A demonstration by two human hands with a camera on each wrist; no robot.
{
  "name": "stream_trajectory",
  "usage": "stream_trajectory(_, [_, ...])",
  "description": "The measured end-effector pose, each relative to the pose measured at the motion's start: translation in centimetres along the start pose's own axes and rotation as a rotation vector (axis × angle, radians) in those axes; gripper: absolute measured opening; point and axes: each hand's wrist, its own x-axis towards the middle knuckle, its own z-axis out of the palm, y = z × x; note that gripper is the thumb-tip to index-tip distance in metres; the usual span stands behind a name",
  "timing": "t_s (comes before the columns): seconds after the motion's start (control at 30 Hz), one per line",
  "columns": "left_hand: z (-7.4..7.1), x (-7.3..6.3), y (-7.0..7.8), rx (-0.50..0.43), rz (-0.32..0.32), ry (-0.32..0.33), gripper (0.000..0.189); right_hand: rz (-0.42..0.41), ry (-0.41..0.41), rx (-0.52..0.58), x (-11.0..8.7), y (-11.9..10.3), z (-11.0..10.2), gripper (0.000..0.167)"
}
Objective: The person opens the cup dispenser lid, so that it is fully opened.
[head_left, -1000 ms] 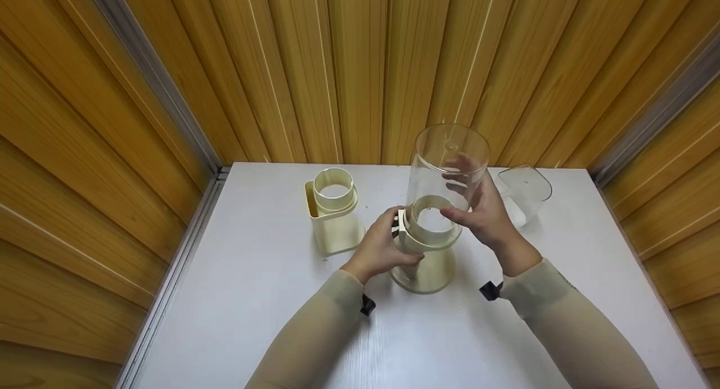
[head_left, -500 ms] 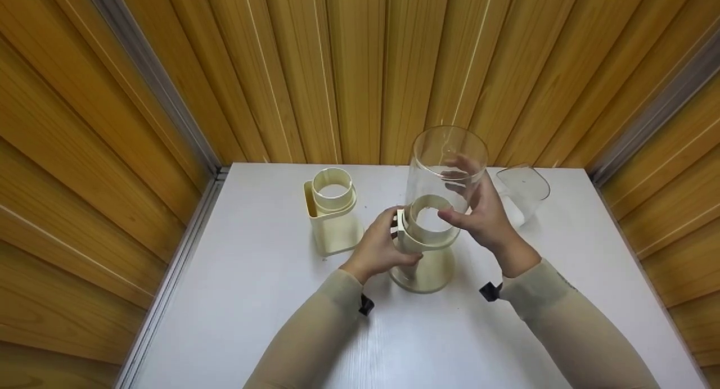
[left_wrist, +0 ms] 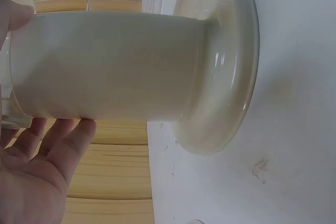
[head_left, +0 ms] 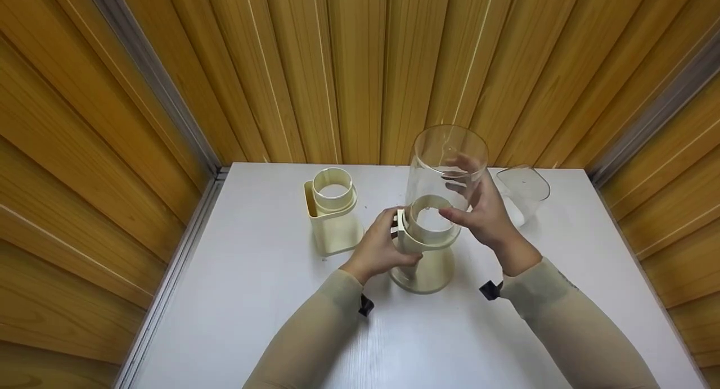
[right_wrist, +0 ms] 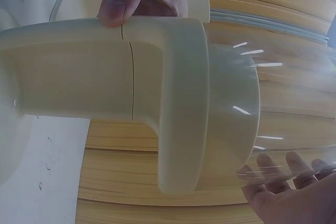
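Observation:
A cream plastic stand with a round flared foot rests upright on the white table, right of the middle. My left hand grips its upper part from the left, thumb in front; the wrist view shows the left fingers against the column. Around the stand's raised ring sits a tall clear cylinder, its wide rim facing up. My right hand holds this cylinder from the right, thumb near the ring and the other fingers behind the clear wall. In the right wrist view, a thin dark seam crosses the stand's column.
Left of the stand, a second cream plastic piece with a round collar and a side pocket stands on the table. A clear container with a white part at its bottom is behind my right hand. Wood-look panels enclose the back and sides.

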Motion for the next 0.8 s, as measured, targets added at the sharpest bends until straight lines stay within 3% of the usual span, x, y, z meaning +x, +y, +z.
stream_trajectory(0.5, [0.13, -0.09, 0.14, 0.049, -0.011, 0.005, 0.104, 0.029, 0.003, 0.052, 0.43, 0.31, -0.35, 0.096])
stream_trajectory(0.8, [0.04, -0.18, 0.29, 0.066, 0.002, 0.003, 0.105, 0.058, -0.049, 0.045, 0.77, 0.04, -0.77, 0.107])
